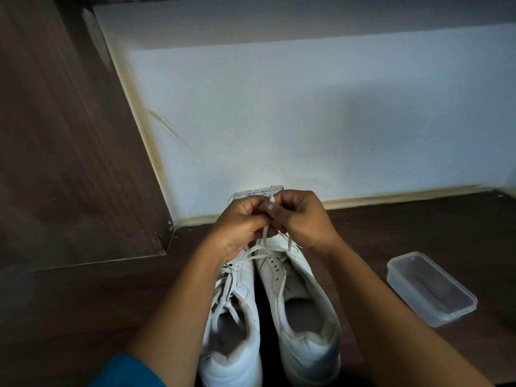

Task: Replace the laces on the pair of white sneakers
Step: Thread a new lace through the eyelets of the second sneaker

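Pinching both ends of the lace (270, 204) together, the left hand (240, 222) and right hand (305, 219) are held at twelve o'clock of the right sneaker (303, 305), the laced left sneaker (237, 319) lying at its nine o'clock. Ends should be matched in length before eyelets are threaded, untwisted.

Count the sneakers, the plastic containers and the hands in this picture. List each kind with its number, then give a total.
White low-top sneakers: 2 (left sneaker, right sneaker)
Clear rectangular plastic container: 1
Bare hands: 2 (left hand, right hand)
Total: 5
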